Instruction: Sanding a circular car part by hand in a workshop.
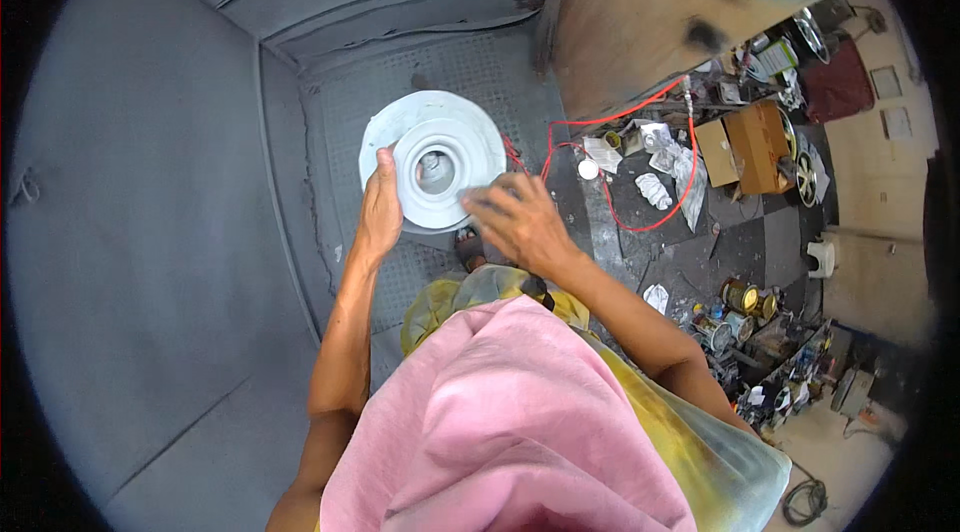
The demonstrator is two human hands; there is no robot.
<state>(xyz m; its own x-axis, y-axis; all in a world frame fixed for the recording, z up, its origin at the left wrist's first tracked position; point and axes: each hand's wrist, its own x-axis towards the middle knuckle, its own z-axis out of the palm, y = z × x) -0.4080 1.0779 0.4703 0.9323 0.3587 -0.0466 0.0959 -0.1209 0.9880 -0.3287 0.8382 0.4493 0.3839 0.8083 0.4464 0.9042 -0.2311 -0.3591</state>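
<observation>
A pale grey-white stepped ring (440,210) with a round hole through its middle is in front of me. My left hand (380,212) grips its left edge, with the thumb lying up along the rim. At the ring's lower right, my right hand (525,222) has its fingers bent and apart, slightly blurred. The fingertips are at the ring's edge; whether they press on it I cannot tell. Behind the ring lies a wider white disc (400,117), partly covered by it. What supports the disc is hidden.
Grey-coated walls (150,182) stand at the left and ahead, above a textured floor panel (460,62). A red hose (650,227) loops over the floor to the right. Beyond are a cardboard box (755,147), crumpled paper (653,192) and several paint cans (740,297).
</observation>
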